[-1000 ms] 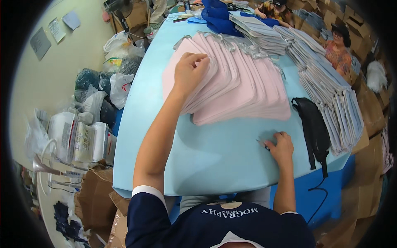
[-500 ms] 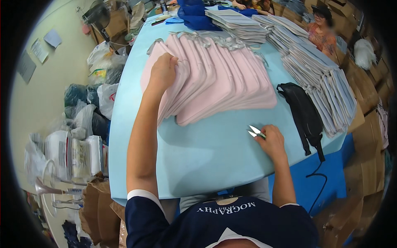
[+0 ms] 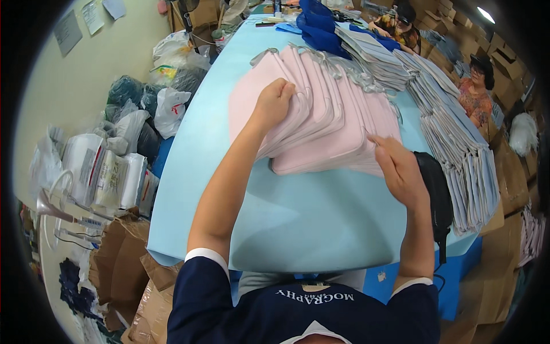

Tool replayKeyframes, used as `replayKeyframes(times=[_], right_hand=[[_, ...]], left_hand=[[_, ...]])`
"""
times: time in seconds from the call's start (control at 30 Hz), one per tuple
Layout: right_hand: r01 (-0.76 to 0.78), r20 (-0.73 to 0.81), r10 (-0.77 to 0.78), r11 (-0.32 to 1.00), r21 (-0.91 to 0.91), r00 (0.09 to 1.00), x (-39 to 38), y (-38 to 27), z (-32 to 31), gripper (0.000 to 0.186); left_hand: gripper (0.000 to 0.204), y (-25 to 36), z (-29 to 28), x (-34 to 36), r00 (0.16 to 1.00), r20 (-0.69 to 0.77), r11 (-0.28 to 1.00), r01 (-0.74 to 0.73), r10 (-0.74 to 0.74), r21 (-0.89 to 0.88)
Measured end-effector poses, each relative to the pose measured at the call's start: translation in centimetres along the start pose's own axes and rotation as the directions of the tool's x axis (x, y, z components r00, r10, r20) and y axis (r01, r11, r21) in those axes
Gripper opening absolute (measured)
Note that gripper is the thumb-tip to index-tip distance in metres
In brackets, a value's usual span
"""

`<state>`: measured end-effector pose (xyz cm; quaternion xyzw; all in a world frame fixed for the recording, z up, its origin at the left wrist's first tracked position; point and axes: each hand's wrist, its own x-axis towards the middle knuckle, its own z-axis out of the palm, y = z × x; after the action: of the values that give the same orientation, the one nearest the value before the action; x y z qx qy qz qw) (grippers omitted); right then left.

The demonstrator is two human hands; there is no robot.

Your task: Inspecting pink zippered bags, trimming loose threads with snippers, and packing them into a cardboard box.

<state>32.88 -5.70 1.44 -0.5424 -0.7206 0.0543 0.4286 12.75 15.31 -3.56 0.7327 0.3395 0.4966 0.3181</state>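
Note:
A fanned stack of pink padded fabric pieces with pale piping and grey ties lies on the table before me. My left hand is closed, pinching the edge of the uppermost pink pad on the left part of the stack. Over the right front corner of the stack is my right hand, fingers curled, index finger reaching to a pad's edge. The thread snips it held earlier are hidden by the hand and do not show on the table. Just right of that hand lies a black pouch with a strap, partly covered.
Long overlapping piles of grey-blue folded pads run along the table's right side. Blue mesh fabric is bunched at the far end. Two people sit beyond the right side. Plastic bags and cartons stand left of the light-blue table.
My right hand has moved forward from the bare table up to the right corner of the pink stack; the snips have gone from sight. My left hand still pinches the pad. The view has shifted.

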Motion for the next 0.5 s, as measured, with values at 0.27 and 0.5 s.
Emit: replayKeyframes(times=[0.27,0.5], right_hand=[[0.141,0.257,-0.018,0.873,-0.468,0.966,9.2,-1.6,3.4,0.025],[0.142,0.311,0.038,0.833,-0.535,0.95,11.4,-2.0,5.6,0.027]], left_hand=[[0.026,0.9,-0.2,0.2,0.999,-0.002,0.998,0.051,-0.051,0.048],[0.021,0.3,0.3,-0.2,0.98,-0.094,0.972,-0.158,0.176,0.171]])
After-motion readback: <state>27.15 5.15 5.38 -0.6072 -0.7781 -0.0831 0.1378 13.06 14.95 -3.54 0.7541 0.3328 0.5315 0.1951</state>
